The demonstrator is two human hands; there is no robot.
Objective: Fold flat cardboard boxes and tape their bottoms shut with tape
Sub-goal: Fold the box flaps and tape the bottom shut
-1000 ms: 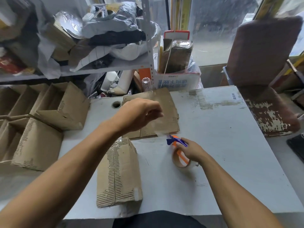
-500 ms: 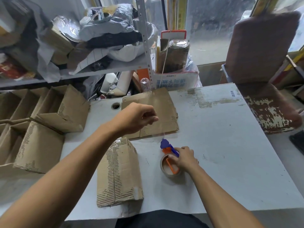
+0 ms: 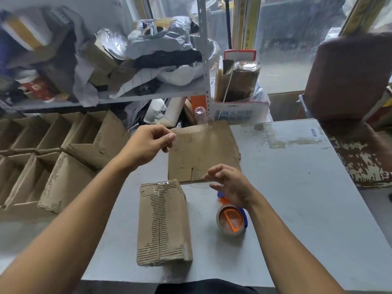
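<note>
A folded cardboard box [image 3: 163,223] lies on the grey table [image 3: 297,187] in front of me, clear tape across its far end. Behind it lies a flat cardboard sheet [image 3: 203,153]. My left hand [image 3: 148,145] hovers over the sheet's left edge with thumb and fingers pinched together on a faint strip of clear tape. My right hand [image 3: 231,185] hangs above the table with fingers spread, holding nothing. Just below it, a tape roll in an orange and blue dispenser [image 3: 231,219] rests on the table.
Several assembled open boxes [image 3: 63,166] crowd the left side. A cluttered metal shelf [image 3: 148,96] stands behind the table, with a white carton [image 3: 239,111] beside it. A worn brown chair [image 3: 350,81] is at the right.
My right hand has let go of the tape dispenser, which now rests on the table, and has risen with fingers spread. My left hand stays raised, still pinching.
</note>
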